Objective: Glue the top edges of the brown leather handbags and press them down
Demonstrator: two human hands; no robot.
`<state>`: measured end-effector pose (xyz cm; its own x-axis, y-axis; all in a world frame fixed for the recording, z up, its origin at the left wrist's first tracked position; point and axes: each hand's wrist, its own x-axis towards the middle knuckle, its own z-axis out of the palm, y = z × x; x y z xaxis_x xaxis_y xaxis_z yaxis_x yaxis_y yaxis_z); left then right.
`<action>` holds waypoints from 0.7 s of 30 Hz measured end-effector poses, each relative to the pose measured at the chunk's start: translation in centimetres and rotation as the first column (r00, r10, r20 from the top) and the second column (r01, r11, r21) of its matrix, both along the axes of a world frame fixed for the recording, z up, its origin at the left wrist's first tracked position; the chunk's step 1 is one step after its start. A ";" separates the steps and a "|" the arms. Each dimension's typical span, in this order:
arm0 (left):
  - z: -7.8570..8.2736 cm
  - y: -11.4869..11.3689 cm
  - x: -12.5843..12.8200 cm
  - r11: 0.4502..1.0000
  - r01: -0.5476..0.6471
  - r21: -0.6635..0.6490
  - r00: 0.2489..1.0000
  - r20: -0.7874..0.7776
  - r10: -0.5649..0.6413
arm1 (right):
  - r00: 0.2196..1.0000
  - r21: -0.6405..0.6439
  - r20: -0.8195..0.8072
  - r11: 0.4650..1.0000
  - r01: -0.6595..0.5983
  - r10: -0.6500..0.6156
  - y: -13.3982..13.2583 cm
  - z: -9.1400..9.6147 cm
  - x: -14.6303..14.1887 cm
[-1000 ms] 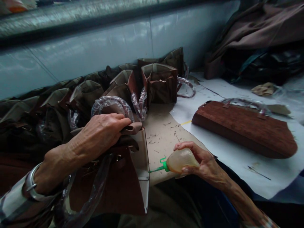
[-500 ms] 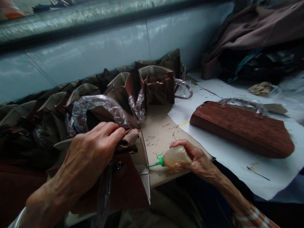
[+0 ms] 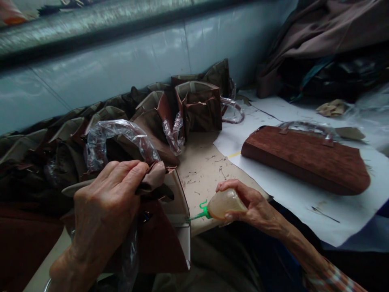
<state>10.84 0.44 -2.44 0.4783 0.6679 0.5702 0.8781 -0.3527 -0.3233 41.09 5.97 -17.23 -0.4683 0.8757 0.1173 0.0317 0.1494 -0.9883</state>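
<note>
My left hand (image 3: 106, 207) is closed on the gathered lining of a brown handbag (image 3: 161, 243) lying at the table's front edge. The bag's pale inner side panel (image 3: 178, 198) faces right, and its handle (image 3: 118, 132) arches up behind my hand in clear plastic wrap. In my right hand (image 3: 255, 207) is a squeeze bottle (image 3: 225, 205) of amber liquid, held on its side. Its green nozzle (image 3: 199, 215) points left, the tip at the panel's right edge; whether it touches I cannot tell.
Several brown bags (image 3: 146, 109) with raised flaps stand along the wall behind. A finished-looking brown handbag (image 3: 306, 158) lies on white paper (image 3: 291, 219) to the right. Thread scraps (image 3: 212, 158) litter the tan board. Dark cloth (image 3: 340, 36) is heaped at the back right.
My left hand has shifted left and slightly down with the gathered lining, and more of the bag's inner side panel shows. The nozzle remains at the panel's edge, a little lower.
</note>
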 end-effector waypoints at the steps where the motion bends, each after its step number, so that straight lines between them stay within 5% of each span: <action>1: 0.2 0.2 -0.1 1.000 -0.001 0.028 1.000 -0.005 0.001 | 1.000 -0.013 -0.006 1.000 0.001 -0.001 0.1 0.1 0.1; 9: 1.8 2.2 0.1 0.996 -0.032 0.086 0.995 -0.088 0.039 | 0.995 0.038 0.005 0.994 0.099 -0.099 1.6 1.1 0.5; 21: -0.6 2.1 -0.1 0.993 0.040 0.112 0.998 -0.058 -0.033 | 0.978 0.097 -0.025 0.973 0.208 -0.206 1.9 0.0 0.8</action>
